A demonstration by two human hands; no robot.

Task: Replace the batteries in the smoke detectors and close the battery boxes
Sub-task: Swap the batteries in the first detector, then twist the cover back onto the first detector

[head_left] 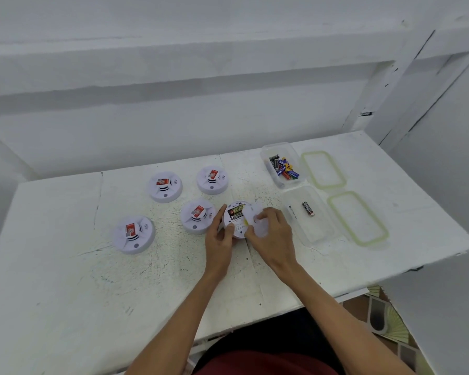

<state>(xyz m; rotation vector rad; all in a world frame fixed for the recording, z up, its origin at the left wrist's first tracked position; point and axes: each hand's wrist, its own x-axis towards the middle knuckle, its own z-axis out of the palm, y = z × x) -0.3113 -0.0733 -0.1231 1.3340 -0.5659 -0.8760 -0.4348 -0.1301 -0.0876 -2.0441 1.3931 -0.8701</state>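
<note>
Open detector (237, 220) lies face down on the tabletop (65, 266). Left hand (219, 235) is curled round its left rim, steadying it. Right hand (270, 230) pinches the white battery cover (260, 221) over the detector's right side; the cover is not seated yet. Batteries (236, 212) show in the bay, so loading looks done here and closing is the step in hand.

Left of the open detector are four more, all face up: nearest detector (197, 216), front-left detector (133, 234), and rear detectors (165, 186) and (212, 180). Can't tell their bays; probably all still to do.

Right of the open detector is the near box (309, 231) with a loose cell (308, 208), likely a discard. Behind it is the far box (282, 151) with mixed cells. Near lid (358, 217) and far lid (323, 169) are off. Roughly one of five nearly finished.
</note>
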